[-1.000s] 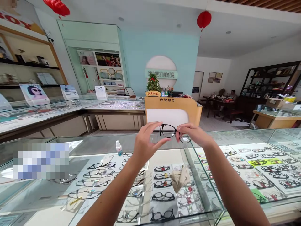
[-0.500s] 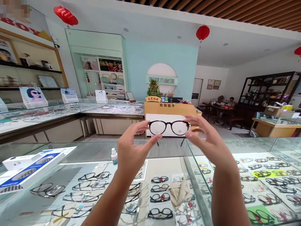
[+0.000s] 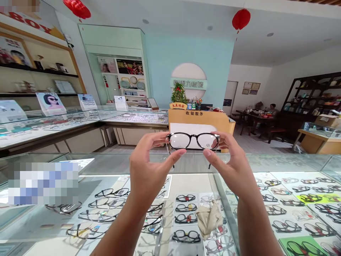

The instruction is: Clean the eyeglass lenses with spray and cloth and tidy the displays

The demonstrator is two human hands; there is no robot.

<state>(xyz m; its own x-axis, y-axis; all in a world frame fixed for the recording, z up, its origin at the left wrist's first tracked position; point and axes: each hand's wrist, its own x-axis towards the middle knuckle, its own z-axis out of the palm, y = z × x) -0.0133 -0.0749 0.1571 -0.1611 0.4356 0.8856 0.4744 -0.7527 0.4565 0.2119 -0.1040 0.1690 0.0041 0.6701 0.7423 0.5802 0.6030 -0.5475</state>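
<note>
A pair of black-rimmed eyeglasses (image 3: 194,136) is held up in mid-air above the glass counter, lenses upright, temple arms pointing down. My left hand (image 3: 153,156) pinches its left end between thumb and fingers. At the other end, my right hand (image 3: 226,154) has closed round the hinge area, its thumb near the lower rim. Small printed marks show on the right lens. Below the hands, a beige cloth (image 3: 209,219) lies crumpled over the display of frames.
Rows of eyeglass frames (image 3: 185,235) fill the glass display counter (image 3: 191,181). Across the aisle stands a wooden cashier desk (image 3: 223,119) with a potted plant (image 3: 178,95). A person (image 3: 272,109) sits at a dark table at the back right.
My right hand has closed onto the right end of the eyeglasses, its thumb moving inward below the rim. The glasses sit slightly higher in view, and the camera view has shifted.
</note>
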